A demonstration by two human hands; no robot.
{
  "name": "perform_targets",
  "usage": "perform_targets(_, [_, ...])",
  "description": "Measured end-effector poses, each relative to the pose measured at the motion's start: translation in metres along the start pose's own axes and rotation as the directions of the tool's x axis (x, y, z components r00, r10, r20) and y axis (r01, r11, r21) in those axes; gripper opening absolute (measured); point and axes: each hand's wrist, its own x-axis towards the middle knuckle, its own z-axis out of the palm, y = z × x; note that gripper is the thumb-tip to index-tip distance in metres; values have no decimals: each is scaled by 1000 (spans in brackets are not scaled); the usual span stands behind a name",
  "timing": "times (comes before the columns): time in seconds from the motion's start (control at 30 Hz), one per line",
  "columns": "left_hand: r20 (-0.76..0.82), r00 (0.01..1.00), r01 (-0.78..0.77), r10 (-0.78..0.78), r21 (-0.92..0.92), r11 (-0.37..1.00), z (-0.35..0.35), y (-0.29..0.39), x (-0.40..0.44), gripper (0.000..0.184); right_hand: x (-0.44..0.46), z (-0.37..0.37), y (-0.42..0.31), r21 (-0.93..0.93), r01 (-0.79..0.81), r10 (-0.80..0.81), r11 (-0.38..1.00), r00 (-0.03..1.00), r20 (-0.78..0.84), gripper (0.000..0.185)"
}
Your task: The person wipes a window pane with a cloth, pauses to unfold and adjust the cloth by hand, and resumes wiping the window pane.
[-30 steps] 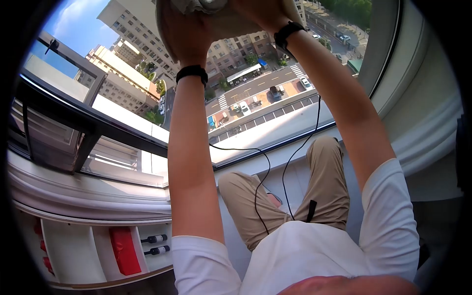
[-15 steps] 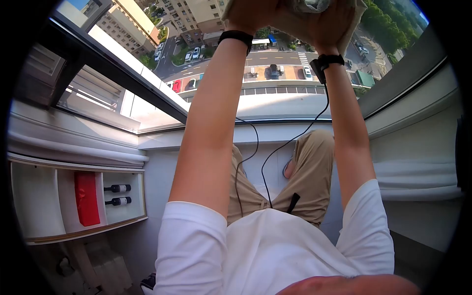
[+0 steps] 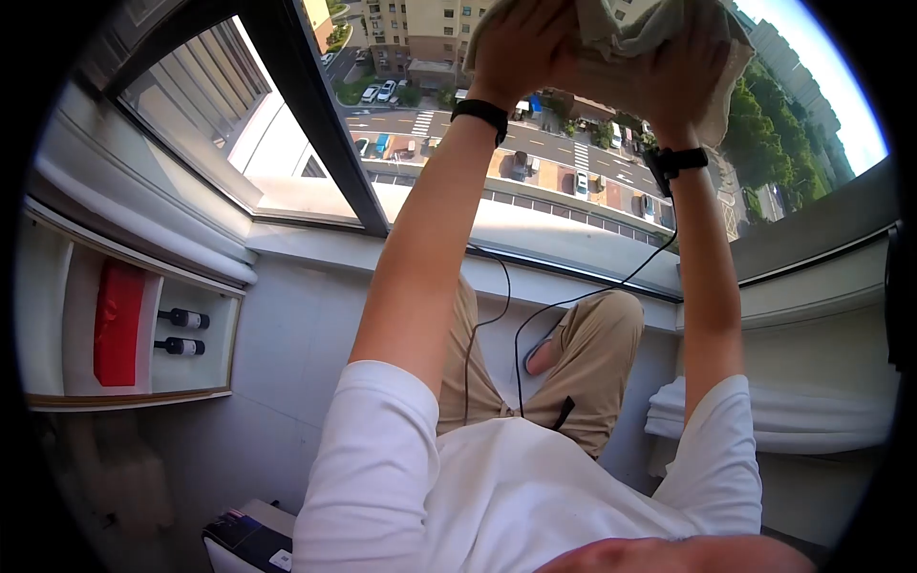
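A pale beige-grey cloth [image 3: 608, 81] is stretched out high in front of the window, its upper part folded and bunched. My left hand [image 3: 525, 53] holds its left part, the fingers pressed along the fabric. Its right part is under my right hand [image 3: 683, 72], with the fingers laid over it. Both arms reach up and forward. Each wrist wears a black band, and a thin black cable [image 3: 592, 298] runs down from the right one. Some fingertips are hard to make out at the top of the view.
A dark window frame [image 3: 334, 134] stands left of my arms, with a sill [image 3: 315, 250] below. Far down outside lie a street, cars and trees. At left, a shelf [image 3: 143, 393] holds a red box [image 3: 119, 325] and two bottles [image 3: 181, 346]. White folded fabric [image 3: 793, 420] lies at right.
Both hands and the cloth now appear further right and slightly lower in view. My head has turned, so the window frame, shelf and street have shifted too. The cloth stays in both hands.
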Motion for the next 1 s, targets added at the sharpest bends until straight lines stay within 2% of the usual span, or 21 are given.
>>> perform_targets(0.03, [13,991,133,-136,131,982,-18,-15,-7,60,10,7,-22,-239,44,-5,970,987,163,70])
perform_targets(0.07, [-328,920,258,-213,100,961,-50,-5,10,48,33,-2,-63,-27,50,-48,998,996,81,67])
perform_targets(0.1, [-358,894,331,-271,118,936,-43,-20,-13,52,33,15,-82,1,84,-84,996,993,86,66])
perform_targets(0.13, [-386,863,401,-327,130,907,-30,-33,-44,56,31,9,-103,187,86,-117,979,980,160,66])
perform_targets(0.17, [-390,834,471,-391,131,873,-30,-35,-60,62,22,27,-115,177,204,-233,963,959,161,65])
perform_targets(0.2, [-387,803,533,-453,128,836,-32,-31,-76,68,15,32,-124,364,265,-334,893,932,141,69])
perform_targets(0.23, [-361,813,533,-458,142,834,-30,-33,-98,69,-8,60,-135,334,277,-297,901,955,9,64])
perform_targets(0.27, [-335,826,523,-454,155,838,-26,-36,-122,70,-5,26,-144,91,344,-356,934,910,210,67])
perform_targets(0.33, [-121,814,580,-568,116,806,-29,-23,-163,74,-31,26,-148,195,376,-417,906,872,257,74])
perform_targets(0.37, [-76,804,595,-590,82,800,-25,-17,-184,75,-42,29,-147,-43,544,-516,838,815,265,74])
perform_targets(0.4, [-21,793,609,-609,54,791,-23,-10,-200,77,-68,39,-140,91,519,-522,850,807,276,74])
perform_targets(0.47, [103,838,532,-537,68,844,-22,6,-211,78,-105,23,-105,264,333,-405,905,863,301,74])
perform_targets(0.5, [196,839,527,-508,-53,848,-26,31,-187,76,-122,14,-83,245,275,-350,929,869,350,74])
perform_targets(0.57, [248,879,408,-407,52,912,-6,54,-192,70,-167,-8,-47,224,157,-244,962,861,446,73])
perform_targets(0.6, [274,906,306,-322,100,947,5,69,-189,68,-193,-10,-31,204,86,-174,975,867,467,84])
perform_targets(0.67, [415,855,301,-310,89,949,31,107,-193,60,-237,-20,5,198,-72,1,978,941,338,63])
perform_targets(0.73, [636,761,141,-127,28,990,48,127,-203,63,-278,-30,33,59,-201,175,978,939,295,49])
perform_targets(0.8, [559,827,60,-56,11,998,52,148,-208,55,-321,-37,36,-105,-345,360,933,876,320,47])
perform_targets(0.87, [625,776,96,-83,14,995,50,155,-218,52,-343,-28,26,-12,-448,438,894,866,241,52])
perform_targets(0.9, [631,772,61,-71,38,997,46,155,-225,51,-339,-29,16,23,-500,471,866,830,300,56])
perform_targets(1.0, [608,791,24,-64,74,997,47,152,-251,53,-317,-29,-4,146,-552,510,821,824,248,59])
